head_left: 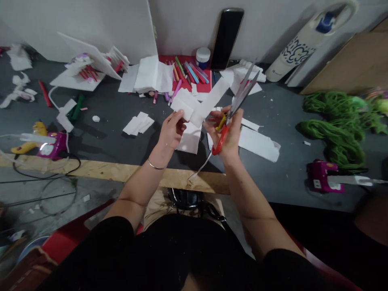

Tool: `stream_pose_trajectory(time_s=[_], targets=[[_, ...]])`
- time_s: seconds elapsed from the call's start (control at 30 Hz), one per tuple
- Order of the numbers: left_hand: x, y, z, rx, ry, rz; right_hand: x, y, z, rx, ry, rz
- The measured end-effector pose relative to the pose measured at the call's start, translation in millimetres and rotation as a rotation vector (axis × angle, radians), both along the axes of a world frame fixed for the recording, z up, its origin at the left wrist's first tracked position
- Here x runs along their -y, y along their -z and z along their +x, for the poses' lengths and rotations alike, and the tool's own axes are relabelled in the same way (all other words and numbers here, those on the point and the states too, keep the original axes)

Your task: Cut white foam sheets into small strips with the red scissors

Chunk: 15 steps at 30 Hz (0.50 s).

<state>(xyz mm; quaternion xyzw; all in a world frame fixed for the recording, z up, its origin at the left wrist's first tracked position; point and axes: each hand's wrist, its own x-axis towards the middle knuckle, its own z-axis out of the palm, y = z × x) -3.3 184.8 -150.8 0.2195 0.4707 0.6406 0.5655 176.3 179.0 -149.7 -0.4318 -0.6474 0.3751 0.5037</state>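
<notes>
Between the thumb and fingers of my left hand (pixel 172 130) is a piece of white paper (pixel 183 102). A long white strip (pixel 212 99) slants up and right from beside it, its lower end near my right fingertips. My right hand (pixel 226 131) is closed round scissors (pixel 241 95) with red and yellow handles, their blades slightly parted and aimed up and away. Below the hands, a white sheet (pixel 189 139) lies on the dark table. Small cut papers (pixel 138 123) are stacked left of my left hand, and a wider strip (pixel 259 144) lies right of my right hand.
Markers (pixel 189 72), a small jar (pixel 203 57) and a phone (pixel 227 38) stand or lie behind the hands. A bottle (pixel 295 52) and green yarn (pixel 336 125) are at right. Purple glue guns (pixel 54 144) rest at both sides. Another person's arm (pixel 372 218) shows lower right.
</notes>
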Motion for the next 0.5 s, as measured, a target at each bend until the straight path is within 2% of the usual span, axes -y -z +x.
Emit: stream_pose_trajectory(time_s=[0.1, 0.17, 0.3, 0.5], targets=[[2.4, 7.2, 5.7, -0.077, 0.069, -0.025, -9.0, 16.7, -7.6, 0.017, 0.063, -0.038], [4.8, 10.5, 8.8, -0.157, 0.107, -0.019, -13.4, 21.6, -6.1, 0.043, 0.098, -0.021], [8.5, 13.2, 11.4, -0.214, 0.131, 0.011, -14.9, 20.0, -0.5, 0.075, 0.085, -0.029], [7.3, 13.3, 11.5, -0.156, 0.147, -0.020, -12.9, 16.9, 0.1, -0.026, 0.067, -0.069]])
